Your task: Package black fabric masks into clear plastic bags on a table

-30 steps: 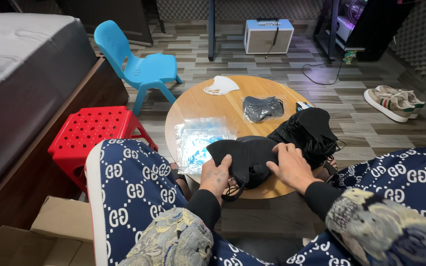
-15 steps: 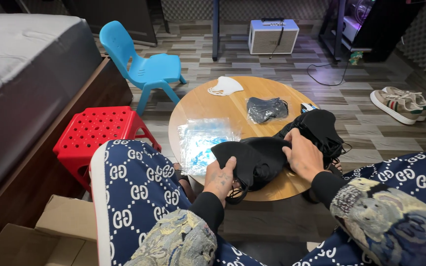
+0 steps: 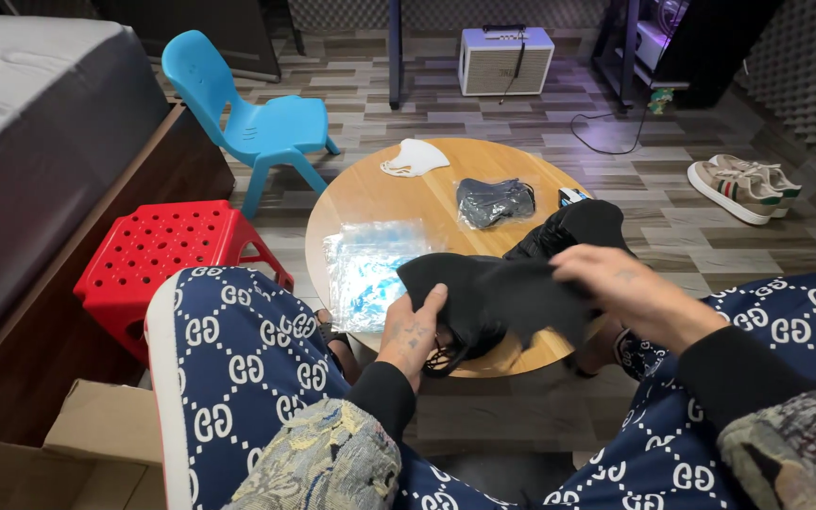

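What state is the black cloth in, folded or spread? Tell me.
Partly spread. The black cloth is pulled out between the left hand and the right hand over the round table, rumpled, not flat.

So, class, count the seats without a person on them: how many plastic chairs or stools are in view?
2. A blue chair stands on the floor beyond the round table, and a red stool stands left of it beside the bed. Others may be out of frame.

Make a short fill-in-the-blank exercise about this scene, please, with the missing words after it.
1. Both hands, the left hand and the right hand, hold a face mask of ____ colour.
2. The round table is made of ____.
3. Beside the table stands a red ____.
4. The small plastic chair is ____.

Missing words: black; wood; stool; blue
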